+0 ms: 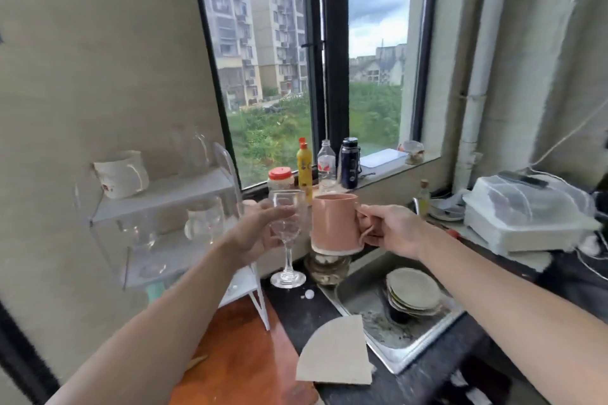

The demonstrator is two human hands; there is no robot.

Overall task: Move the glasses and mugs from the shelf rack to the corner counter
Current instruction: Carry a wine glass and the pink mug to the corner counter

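My left hand [255, 233] grips the bowl of a clear stemmed wine glass [288, 240], held upright above the dark corner counter [296, 312]. My right hand [391, 230] holds a pink mug [332, 223] by its handle, just right of the glass and over the sink's back corner. To the left stands the white shelf rack [164, 194]. A white mug [121, 173] and a clear glass mug [194, 149] sit on its top shelf. On the lower shelf are more clear glasses [204, 220].
A steel sink [394, 306] holds stacked plates [414, 293]. A cardboard piece [335, 352] lies on the counter's front. Bottles and a jar [306, 168] line the window sill. A covered white container [526, 214] sits at right. A glass jar [327, 268] stands under the mug.
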